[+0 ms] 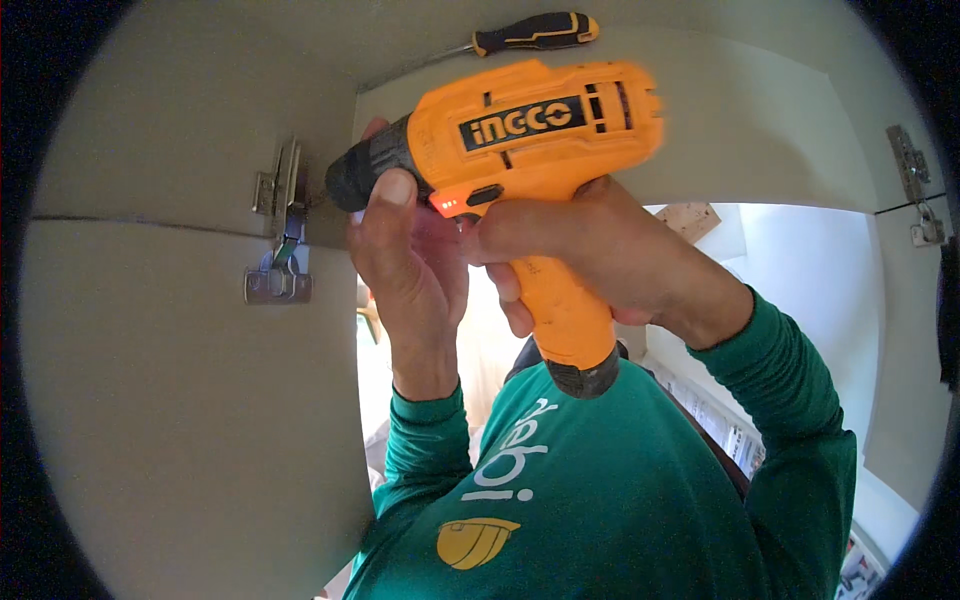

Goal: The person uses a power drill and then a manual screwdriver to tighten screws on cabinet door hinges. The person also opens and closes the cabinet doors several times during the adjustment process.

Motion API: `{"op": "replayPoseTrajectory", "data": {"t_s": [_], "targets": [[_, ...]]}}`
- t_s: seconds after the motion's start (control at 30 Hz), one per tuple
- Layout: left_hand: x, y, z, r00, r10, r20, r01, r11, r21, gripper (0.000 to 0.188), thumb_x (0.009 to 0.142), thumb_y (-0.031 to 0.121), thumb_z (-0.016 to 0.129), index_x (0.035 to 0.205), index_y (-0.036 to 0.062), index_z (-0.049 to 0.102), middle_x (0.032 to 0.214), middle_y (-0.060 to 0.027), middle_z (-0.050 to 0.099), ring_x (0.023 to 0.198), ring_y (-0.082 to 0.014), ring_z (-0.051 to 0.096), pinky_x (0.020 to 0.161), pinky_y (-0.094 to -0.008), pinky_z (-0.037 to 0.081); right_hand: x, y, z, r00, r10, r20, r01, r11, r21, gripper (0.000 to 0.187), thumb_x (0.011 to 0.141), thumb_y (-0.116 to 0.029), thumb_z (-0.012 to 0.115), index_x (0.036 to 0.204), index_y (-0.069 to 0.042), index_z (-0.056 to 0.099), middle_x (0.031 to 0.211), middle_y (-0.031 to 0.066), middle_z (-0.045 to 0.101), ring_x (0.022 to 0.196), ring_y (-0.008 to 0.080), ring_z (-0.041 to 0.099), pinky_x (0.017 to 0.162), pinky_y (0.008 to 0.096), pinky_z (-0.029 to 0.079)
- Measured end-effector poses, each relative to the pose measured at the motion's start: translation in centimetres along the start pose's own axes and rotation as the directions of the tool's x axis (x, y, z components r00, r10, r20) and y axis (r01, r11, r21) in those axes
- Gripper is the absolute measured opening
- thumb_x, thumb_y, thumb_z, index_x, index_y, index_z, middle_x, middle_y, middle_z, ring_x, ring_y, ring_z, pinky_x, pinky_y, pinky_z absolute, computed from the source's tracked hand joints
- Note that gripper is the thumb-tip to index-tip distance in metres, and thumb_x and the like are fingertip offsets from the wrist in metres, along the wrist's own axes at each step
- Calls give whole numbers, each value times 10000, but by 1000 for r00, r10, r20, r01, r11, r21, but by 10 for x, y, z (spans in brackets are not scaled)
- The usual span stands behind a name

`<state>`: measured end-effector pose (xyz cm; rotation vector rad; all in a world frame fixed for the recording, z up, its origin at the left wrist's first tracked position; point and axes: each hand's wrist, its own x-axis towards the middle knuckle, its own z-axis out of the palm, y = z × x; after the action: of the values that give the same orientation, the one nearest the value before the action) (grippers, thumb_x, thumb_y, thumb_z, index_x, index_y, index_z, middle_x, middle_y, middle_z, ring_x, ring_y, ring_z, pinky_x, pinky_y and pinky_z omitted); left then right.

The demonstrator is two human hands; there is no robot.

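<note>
Right hand (pixel 625 245) grips the drill (pixel 540 165), left hand (pixel 410 260) clasps its chuck (pixel 360 170) (screwdriver (pixel 535 33) beyond the drill); an accidental start could wrench that hand

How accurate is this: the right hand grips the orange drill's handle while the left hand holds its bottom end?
The left hand is misplaced: the head view shows it around the black chuck at the front of the orange drill, not its bottom end. The right hand does grip the handle.
</note>
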<state>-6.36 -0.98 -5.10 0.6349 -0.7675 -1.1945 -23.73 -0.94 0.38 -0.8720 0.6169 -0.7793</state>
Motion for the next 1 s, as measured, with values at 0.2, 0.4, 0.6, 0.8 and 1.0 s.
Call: {"op": "replayPoseTrajectory", "data": {"t_s": [0.2,0.4,0.6,0.8,1.0], "targets": [[-3,2,17,992,106,69,-118,973,197,581,1036,347,577,1457,-33,453,1346,-166,629,1232,-259,630,1084,-426,501,9,0,-16,988,-19,154,10,998,59,115,826,-135,645,867,-28,653,666,65,639,511,180,621,468,335,542],[-21,12,11,994,101,-37,-90,970,227,449,1087,335,530,1358,-23,529,1229,-131,674,1065,-191,654,877,-357,527,11,-6,-15,979,88,183,-99,994,51,135,842,-115,628,947,-30,639,695,52,619,583,176,627,522,357,561],[-47,8,-4,855,515,-63,-190,424,885,270,1098,324,534,1085,55,558,933,1,572,817,-66,491,724,-256,392,17,-2,-17,972,120,201,-142,985,98,136,872,-132,671,915,-7,641,697,74,631,558,209,650,532,369,562],[-58,-35,-19,972,-153,-178,157,987,10,340,1086,351,552,1283,73,564,1254,-71,616,1205,-185,584,1047,-385,466,16,-1,-16,974,107,202,-122,991,61,140,864,-150,639,806,-26,610,628,69,604,491,184,588,468,352,519],[-55,16,-184,976,209,-66,-99,691,716,470,1052,357,532,1392,32,541,1387,-127,579,1355,-282,512,1165,-494,394,16,-3,-12,977,88,192,-107,991,86,130,862,-156,643,864,-30,612,658,55,596,502,173,597,469,363,530]]}}
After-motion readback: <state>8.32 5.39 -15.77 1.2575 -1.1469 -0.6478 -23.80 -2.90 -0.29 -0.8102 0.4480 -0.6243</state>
